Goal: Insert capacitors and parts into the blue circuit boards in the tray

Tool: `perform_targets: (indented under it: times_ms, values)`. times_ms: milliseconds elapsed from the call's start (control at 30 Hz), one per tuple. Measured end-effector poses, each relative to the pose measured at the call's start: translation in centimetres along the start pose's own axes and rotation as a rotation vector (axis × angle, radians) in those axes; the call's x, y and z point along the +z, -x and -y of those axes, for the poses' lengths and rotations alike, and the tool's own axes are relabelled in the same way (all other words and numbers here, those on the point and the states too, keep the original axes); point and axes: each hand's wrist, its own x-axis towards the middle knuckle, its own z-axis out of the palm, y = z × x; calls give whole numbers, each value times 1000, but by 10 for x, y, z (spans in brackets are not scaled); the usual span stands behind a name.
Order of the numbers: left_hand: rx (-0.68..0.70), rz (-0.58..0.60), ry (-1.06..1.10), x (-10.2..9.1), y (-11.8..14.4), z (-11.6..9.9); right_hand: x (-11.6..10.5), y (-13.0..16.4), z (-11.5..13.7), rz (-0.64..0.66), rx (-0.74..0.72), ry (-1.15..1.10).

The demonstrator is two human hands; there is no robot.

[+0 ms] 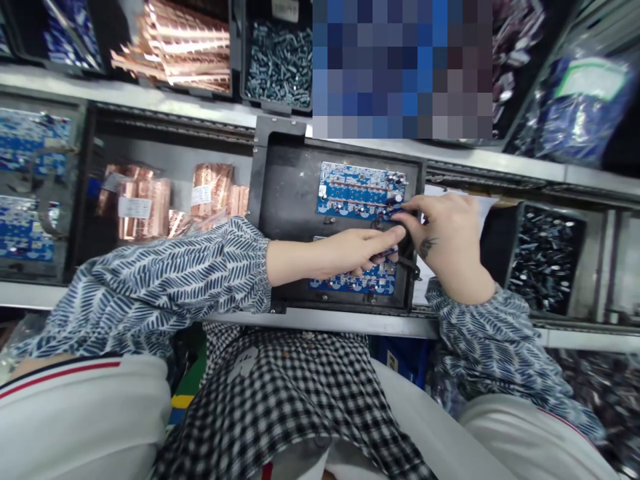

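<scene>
A black shallow tray (pixel 287 193) lies on the bench in front of me. It holds two blue circuit boards, one at the far side (pixel 357 189) and one nearer me (pixel 367 281), partly hidden by my hands. My left hand (pixel 350 252) reaches across the tray, its index finger pressed on a small dark part between the boards. My right hand (pixel 447 243) comes in from the right, with thumb and fingers pinched at the far board's near right corner. What they pinch is too small to tell.
Copper strips in bags (pixel 145 207) lie left of the tray. Bins of metal screws (pixel 280 63) and copper bars (pixel 180 47) sit on the shelf beyond. A bin of dark parts (pixel 545 257) stands to the right. Blue boards (pixel 25 220) fill bins at far left.
</scene>
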Motion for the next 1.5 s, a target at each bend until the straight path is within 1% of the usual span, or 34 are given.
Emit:
perform_targets:
  times_ms: [67, 133, 267, 367, 467, 600, 667, 767, 867, 967, 1033, 1167, 1333, 1500]
  values:
    - [6, 5, -21, -1, -1, 1, -2, -1, -1, -2, -60, -7]
    - [12, -28, -33, -1, -2, -1, -3, -1, -1, 12, -85, -3]
    - [-2, -87, -98, 1, 0, -8, 0, 1, 4, 32, -48, 1]
    - [-4, -103, -127, 3, 2, -11, 5, 3, 4, -18, -38, 19]
    - [-4, -113, -114, 0, 0, -9, 9, 3, -3, -50, -68, 6]
    - [52, -76, -95, -5, -6, -2, 14, 0, -8, -77, -114, -4]
    - [56, -79, -92, -6, -8, 1, 17, 1, -5, -90, -98, 20]
    - [28, -109, -78, -5, -8, -1, 20, 4, -1, -121, -61, 45]
    - [9, -135, -56, -2, -6, -4, 23, 5, -8, -141, -41, 4]
    - [-2, -147, -57, 0, -4, -6, 24, 2, -20, -130, -48, -60]
    - [-17, -154, -78, 1, -5, -5, 24, 1, -24, -132, -45, -58]
    - [-61, -137, -130, 1, -6, 0, 23, 2, -21, -113, -31, -40]
    - [-75, -119, -142, 1, -5, 1, 19, 2, -17, -105, -31, -69]
    - [-102, -68, -163, 1, -3, 0, 10, -5, -12, -39, -99, -17]
